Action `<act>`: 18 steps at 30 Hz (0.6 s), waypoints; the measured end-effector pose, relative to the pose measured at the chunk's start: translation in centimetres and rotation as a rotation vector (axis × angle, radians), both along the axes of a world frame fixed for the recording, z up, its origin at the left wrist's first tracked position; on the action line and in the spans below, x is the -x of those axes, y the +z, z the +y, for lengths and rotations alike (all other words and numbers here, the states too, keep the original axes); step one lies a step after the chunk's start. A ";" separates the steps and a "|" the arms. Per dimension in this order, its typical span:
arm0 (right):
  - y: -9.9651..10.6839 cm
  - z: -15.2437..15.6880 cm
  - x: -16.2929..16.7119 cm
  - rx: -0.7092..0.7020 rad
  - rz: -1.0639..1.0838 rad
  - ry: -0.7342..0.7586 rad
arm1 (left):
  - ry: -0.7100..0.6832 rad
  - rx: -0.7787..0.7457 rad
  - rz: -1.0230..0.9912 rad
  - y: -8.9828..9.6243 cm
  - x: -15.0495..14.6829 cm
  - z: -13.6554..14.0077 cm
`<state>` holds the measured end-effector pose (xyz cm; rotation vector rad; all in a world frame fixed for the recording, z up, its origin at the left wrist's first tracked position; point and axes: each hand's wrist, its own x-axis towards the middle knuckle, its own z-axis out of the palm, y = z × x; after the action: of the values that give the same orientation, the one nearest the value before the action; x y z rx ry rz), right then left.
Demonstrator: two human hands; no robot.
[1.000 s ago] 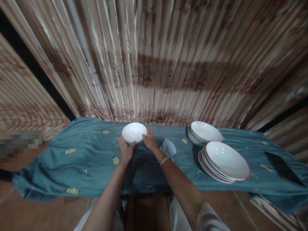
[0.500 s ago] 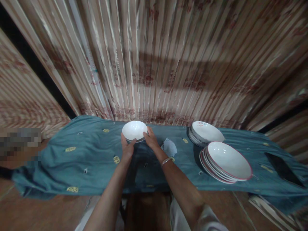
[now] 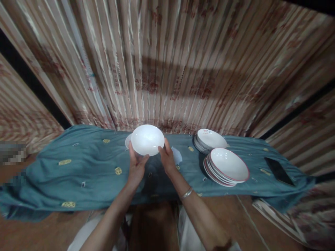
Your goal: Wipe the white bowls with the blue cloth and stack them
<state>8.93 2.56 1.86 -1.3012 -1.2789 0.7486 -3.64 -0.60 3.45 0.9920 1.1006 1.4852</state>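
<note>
A plain white bowl (image 3: 148,139) is held between my two hands, raised over the cloth and tilted a little towards me. My left hand (image 3: 136,166) grips its left rim, thumb at the near edge. On the opposite side my right hand (image 3: 166,157) has its fingers behind the rim and its thumb on the front. Partly hidden behind the bowl, another white dish (image 3: 128,141) rests on the cloth. Just right of my right hand lies a crumpled light-blue cloth (image 3: 177,156).
Two stacks stand to the right: white floral plates (image 3: 211,138) at the back and red-rimmed bowls (image 3: 229,165) nearer me. A black phone-like slab (image 3: 279,170) lies farther right. The teal tablecloth (image 3: 96,177) covers the table; a pleated curtain (image 3: 162,69) hangs behind.
Both hands have lifted the white bowl up and closer to me, off the dish that now shows behind it. The view has shifted somewhat to the right.
</note>
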 end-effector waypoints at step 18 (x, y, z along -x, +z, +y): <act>-4.6 -0.8 -10.6 0.011 -0.342 -0.201 | -0.221 0.289 -0.231 -1.9 -1.0 -2.7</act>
<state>19.49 1.76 -2.72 -1.5874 -1.3860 0.4018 -2.68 -3.32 1.50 0.6963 0.9711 1.1894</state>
